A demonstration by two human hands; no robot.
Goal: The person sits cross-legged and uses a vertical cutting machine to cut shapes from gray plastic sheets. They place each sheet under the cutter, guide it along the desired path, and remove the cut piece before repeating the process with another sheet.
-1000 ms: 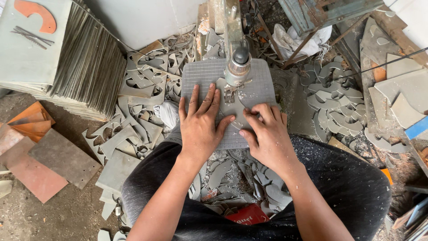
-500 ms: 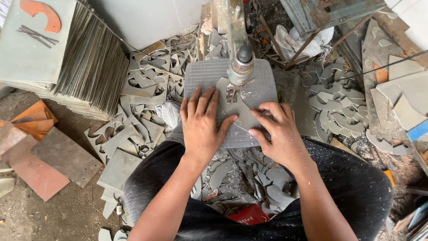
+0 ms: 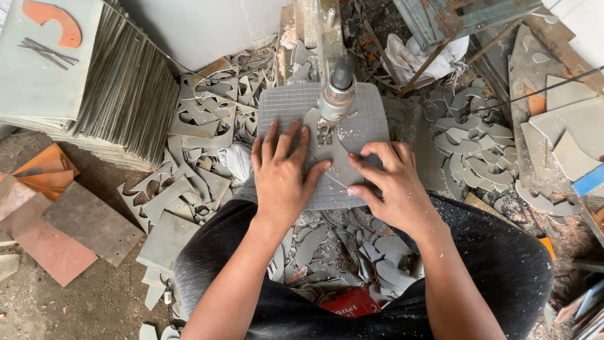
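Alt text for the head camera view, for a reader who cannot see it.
Seen from above, a seated person's left hand and right hand press a curved grey tile piece flat on a ridged cutting table under a saw head. Grey offcuts litter the floor, beside stacked tiles.

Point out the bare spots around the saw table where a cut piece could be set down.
Bare floor lies lower left, below the brown tiles. The saw table has bare grid right of the saw head. Crowded: offcut scraps left of it, cut shapes right, chips under both hands, left hand and right hand, on the grey piece.
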